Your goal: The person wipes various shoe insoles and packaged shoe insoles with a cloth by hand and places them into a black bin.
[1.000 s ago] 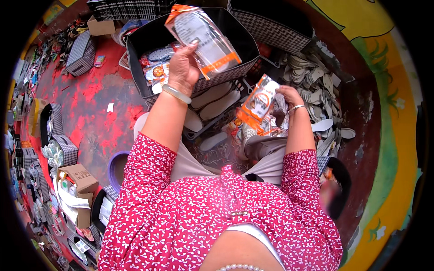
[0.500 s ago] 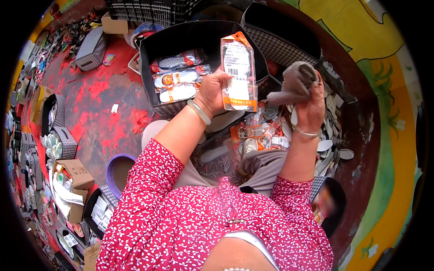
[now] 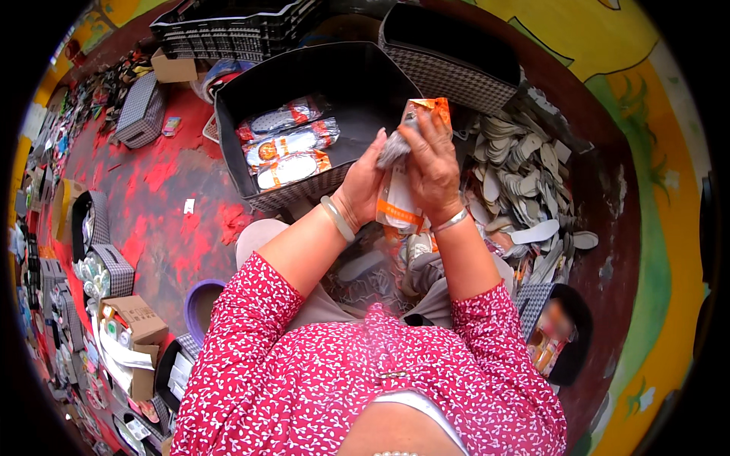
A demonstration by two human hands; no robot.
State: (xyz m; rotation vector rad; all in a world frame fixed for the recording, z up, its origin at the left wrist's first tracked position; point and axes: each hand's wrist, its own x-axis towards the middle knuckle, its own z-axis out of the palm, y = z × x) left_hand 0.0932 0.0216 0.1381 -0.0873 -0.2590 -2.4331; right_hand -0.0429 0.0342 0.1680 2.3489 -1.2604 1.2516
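Observation:
My left hand (image 3: 360, 188) is closed on a clear plastic insole packet (image 3: 399, 211) with orange ends, held upright in front of me. A grey cloth (image 3: 392, 150) is pressed against the packet's face by my right hand (image 3: 437, 169), whose fingers are curled over it and hide part of both. Just beyond my hands stands a black-lined houndstooth box (image 3: 346, 80). Several similar insole packets (image 3: 293, 142) lie inside, along its left part.
Loose insoles (image 3: 517, 163) are heaped on the right, beside a painted wall (image 3: 654, 251). Behind stand another houndstooth box (image 3: 449, 68) and black crates (image 3: 236, 34). To my left are a purple bucket (image 3: 201, 300), cardboard boxes (image 3: 137, 319) and a red-stained floor (image 3: 171, 190).
My right hand has moved left with the grey cloth, from beside the heap onto the packet. My left hand has lowered the packet slightly, and the cloth now covers part of it.

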